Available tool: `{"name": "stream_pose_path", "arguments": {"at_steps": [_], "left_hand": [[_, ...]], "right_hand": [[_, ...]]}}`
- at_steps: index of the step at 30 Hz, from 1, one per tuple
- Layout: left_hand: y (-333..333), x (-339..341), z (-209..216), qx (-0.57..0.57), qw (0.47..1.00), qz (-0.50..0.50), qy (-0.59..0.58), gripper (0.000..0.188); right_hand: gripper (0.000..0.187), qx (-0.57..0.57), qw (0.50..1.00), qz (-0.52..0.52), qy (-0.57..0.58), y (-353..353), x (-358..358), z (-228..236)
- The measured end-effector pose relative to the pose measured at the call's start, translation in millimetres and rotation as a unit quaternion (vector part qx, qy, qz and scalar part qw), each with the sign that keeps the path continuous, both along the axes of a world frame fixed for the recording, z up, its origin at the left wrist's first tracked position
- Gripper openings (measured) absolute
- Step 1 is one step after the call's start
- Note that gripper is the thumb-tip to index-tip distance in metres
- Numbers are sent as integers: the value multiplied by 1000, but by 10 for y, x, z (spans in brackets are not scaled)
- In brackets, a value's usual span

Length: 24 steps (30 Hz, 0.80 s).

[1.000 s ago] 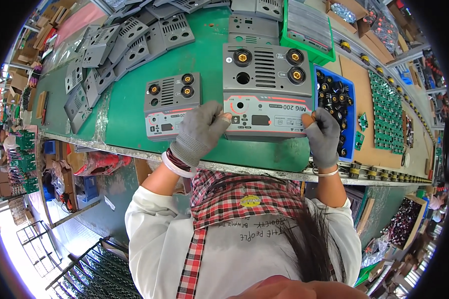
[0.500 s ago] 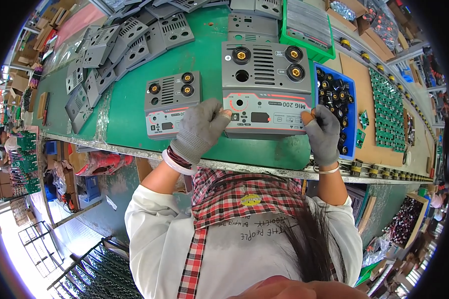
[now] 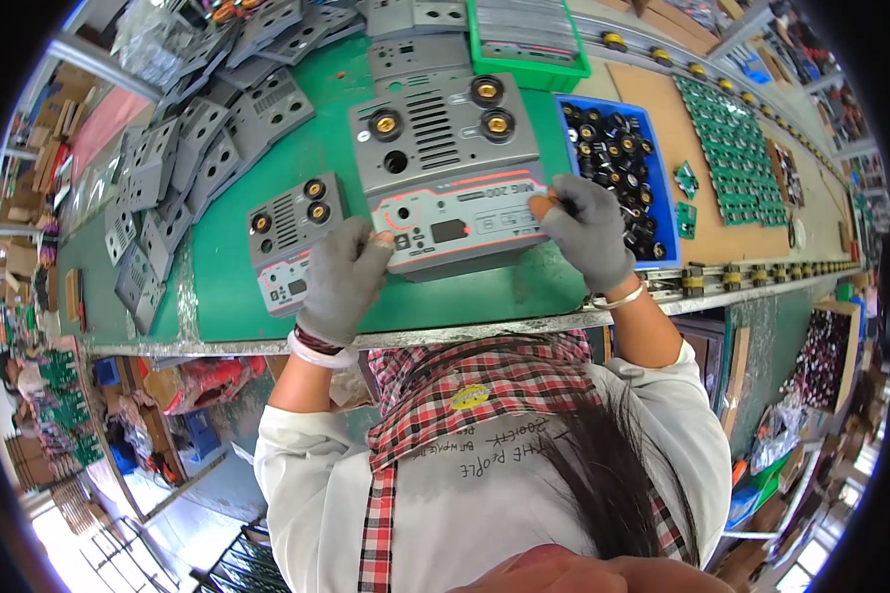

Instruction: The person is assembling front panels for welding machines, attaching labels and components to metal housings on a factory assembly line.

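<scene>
A large grey metal front panel point(image 3: 435, 183) is between my gloved hands, above the green worktop. It carries three round black sockets with brass centres, an uncovered round hole, vent slots and a white-and-red label strip on its near face. My left hand point(image 3: 346, 282) is closed on the panel's near left corner, thumb on the label. At the near right corner, my right hand point(image 3: 590, 232) grips the edge with thumb and curled fingers. A smaller grey panel point(image 3: 292, 225), also with sockets and a label, lies beside my left hand, partly covered by it.
Many bare grey panels point(image 3: 222, 148) are heaped at the far left of the green worktop point(image 3: 336, 109). A green tray point(image 3: 534, 79) holds flat label sheets. A blue bin point(image 3: 665, 222) of black sockets stands at the right, near green circuit boards point(image 3: 732, 148) on brown board.
The view has turned, so the worktop sits further left and slanted. Both hands still hold the large panel, which appears slightly tilted and a little nearer the smaller one.
</scene>
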<state>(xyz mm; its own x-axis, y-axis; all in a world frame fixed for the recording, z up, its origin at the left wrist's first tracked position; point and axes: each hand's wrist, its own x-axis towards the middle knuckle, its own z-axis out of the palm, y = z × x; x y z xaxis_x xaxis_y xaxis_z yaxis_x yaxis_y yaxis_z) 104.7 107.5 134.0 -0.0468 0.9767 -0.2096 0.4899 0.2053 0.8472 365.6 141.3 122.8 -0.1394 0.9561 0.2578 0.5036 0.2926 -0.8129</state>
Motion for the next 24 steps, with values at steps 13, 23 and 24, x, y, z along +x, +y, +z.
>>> {"name": "stream_pose_path", "arguments": {"at_steps": [13, 23, 24], "left_hand": [[-7, 30, -11, -6, 999, 30, -43, 26], [-2, 41, 8, 4, 1000, 21, -23, 25], [-3, 34, 16, -4, 1000, 21, -9, 25]], "right_hand": [[25, 47, 998, 4, -52, 4, 25, 36], [30, 136, 977, -10, -166, 6, 38, 48], [31, 176, 962, -9, -209, 12, 45, 59]]}}
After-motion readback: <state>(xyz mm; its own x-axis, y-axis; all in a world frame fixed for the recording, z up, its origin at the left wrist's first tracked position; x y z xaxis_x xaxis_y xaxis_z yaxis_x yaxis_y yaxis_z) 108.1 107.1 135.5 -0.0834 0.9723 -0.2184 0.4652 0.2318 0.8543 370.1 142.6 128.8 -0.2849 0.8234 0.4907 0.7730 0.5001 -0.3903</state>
